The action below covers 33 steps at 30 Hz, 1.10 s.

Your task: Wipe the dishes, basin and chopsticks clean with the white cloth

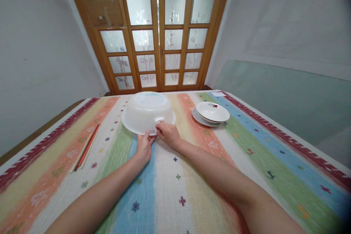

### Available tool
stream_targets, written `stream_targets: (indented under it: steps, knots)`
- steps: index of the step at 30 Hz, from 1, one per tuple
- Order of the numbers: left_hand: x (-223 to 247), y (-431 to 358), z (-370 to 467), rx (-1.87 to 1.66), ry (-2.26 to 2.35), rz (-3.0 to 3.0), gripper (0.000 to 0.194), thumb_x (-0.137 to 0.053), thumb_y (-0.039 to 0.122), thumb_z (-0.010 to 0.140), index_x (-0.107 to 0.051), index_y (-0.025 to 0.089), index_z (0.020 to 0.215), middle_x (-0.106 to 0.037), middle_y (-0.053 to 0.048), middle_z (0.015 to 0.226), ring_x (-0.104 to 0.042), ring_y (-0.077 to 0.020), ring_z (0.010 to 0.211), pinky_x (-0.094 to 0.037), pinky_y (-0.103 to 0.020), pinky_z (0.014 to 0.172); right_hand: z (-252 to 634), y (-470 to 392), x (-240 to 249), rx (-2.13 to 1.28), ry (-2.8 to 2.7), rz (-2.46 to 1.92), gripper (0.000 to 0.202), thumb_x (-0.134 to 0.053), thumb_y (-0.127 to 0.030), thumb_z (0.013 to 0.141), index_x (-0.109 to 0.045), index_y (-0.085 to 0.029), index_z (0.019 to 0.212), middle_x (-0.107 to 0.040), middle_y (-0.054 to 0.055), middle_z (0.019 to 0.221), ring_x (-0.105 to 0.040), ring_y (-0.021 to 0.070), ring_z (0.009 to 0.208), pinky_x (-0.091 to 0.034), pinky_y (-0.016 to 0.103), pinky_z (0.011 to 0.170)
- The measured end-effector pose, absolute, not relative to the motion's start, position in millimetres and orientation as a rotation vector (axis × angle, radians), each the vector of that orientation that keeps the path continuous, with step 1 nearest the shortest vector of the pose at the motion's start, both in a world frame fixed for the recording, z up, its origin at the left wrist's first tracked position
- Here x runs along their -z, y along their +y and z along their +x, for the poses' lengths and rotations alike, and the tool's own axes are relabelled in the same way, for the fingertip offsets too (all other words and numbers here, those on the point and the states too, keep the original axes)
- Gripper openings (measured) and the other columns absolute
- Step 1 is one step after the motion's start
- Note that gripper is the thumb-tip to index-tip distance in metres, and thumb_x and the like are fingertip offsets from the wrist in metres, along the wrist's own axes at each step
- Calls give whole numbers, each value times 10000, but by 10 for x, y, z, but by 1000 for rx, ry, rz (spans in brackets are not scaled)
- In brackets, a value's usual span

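Observation:
A white plastic basin (146, 111) rests upside down on the striped tablecloth, its base facing up. My left hand (144, 145) grips the near rim, thumb against the outer wall and the other fingers partly hidden under the edge. Just to the right, my right hand (168, 134) is closed in a pinch against the basin's side. At its fingertips a small white piece (159, 120) shows against the wall; whether it is a cloth, tissue or label I cannot tell.
Right of the basin, a white bowl (212, 111) is stacked on a plate (197, 117). Several chopsticks (87, 148), red and pale, lie at the left. The tablecloth (164, 197) covers the table, with wooden glazed doors (160, 36) beyond its far edge.

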State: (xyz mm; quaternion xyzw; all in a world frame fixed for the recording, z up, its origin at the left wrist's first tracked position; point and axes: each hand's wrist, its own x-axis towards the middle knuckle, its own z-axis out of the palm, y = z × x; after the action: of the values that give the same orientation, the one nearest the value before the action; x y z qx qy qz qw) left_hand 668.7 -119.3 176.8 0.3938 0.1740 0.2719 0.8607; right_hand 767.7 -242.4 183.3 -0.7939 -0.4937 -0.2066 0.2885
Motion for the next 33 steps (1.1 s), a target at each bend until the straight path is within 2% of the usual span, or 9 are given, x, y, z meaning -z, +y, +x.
stream_targets:
  steps: [6, 9, 12, 16, 20, 23, 27, 30, 33]
  knots:
    - [-1796, -1066, 6694, -593, 395, 861, 508, -676, 224, 878, -542, 289, 1364, -694, -54, 1213, -672, -160, 841, -549, -305, 743, 7885, -2511, -1909, 633, -1056, -2148, 150, -486, -192, 959, -602, -202, 1054, -668, 43, 893, -604, 181, 786, -416, 276, 734]
    - [-1804, -1030, 6710, -562, 410, 849, 480, -663, 231, 887, -541, 291, 1348, -693, -48, 1216, -668, -153, 835, -529, -283, 706, 7976, -2537, -2003, 743, -926, -2090, 231, -437, -204, 976, -571, -184, 1164, -668, 91, 1005, -617, 220, 895, -451, 322, 817]
    - [-1775, -1057, 6715, -514, 398, 837, 460, -676, 244, 876, -556, 281, 1319, -697, -50, 1205, -675, -163, 857, -525, -275, 691, 7929, -2505, -2065, 745, -1180, -2014, 264, -446, -227, 978, -559, -193, 1215, -660, 106, 1040, -611, 242, 984, -458, 367, 918]
    - [-1731, -1063, 6726, -480, 377, 872, 473, -686, 249, 865, -554, 274, 1318, -696, -53, 1196, -673, -164, 833, -522, -265, 660, 7917, -2507, -2115, 719, -1256, -1918, 347, -487, -285, 982, -529, -193, 1314, -651, 92, 1008, -606, 235, 929, -474, 371, 915]
    - [-1711, -1028, 6745, -477, 383, 883, 450, -656, 235, 885, -531, 273, 1315, -693, -53, 1204, -674, -172, 847, -522, -268, 643, 8071, -2613, -2151, 741, -851, -1906, 318, -448, -266, 978, -554, -174, 1263, -648, 122, 1130, -608, 243, 965, -479, 376, 906]
    - [-1702, -1019, 6755, -485, 404, 896, 402, -643, 247, 900, -532, 268, 1286, -692, -51, 1202, -673, -172, 855, -514, -260, 633, 8068, -2648, -2152, 725, -803, -1901, 284, -422, -251, 983, -573, -181, 1213, -647, 123, 1155, -605, 249, 1014, -471, 382, 927]
    - [-1699, -1002, 6764, -488, 391, 895, 408, -667, 260, 878, -548, 261, 1269, -704, -42, 1166, -673, -162, 829, -505, -258, 643, 7872, -2574, -2149, 629, -1101, -1916, 322, -466, -293, 989, -544, -198, 1286, -643, 92, 1043, -606, 224, 917, -474, 346, 877]
    - [-1704, -987, 6771, -507, 404, 918, 406, -672, 265, 874, -561, 256, 1264, -709, -37, 1134, -667, -154, 792, -492, -250, 634, 7875, -2553, -2169, 578, -1031, -1878, 441, -532, -348, 965, -470, -203, 1377, -607, 36, 911, -572, 192, 776, -466, 309, 765]
    - [-1714, -1009, 6773, -537, 436, 957, 358, -647, 244, 893, -567, 244, 1242, -704, -41, 1130, -659, -151, 790, -479, -233, 614, 8100, -2632, -2184, 575, -693, -1800, 389, -577, -423, 934, -496, -196, 1240, -511, -19, 788, -504, 167, 682, -428, 282, 669]
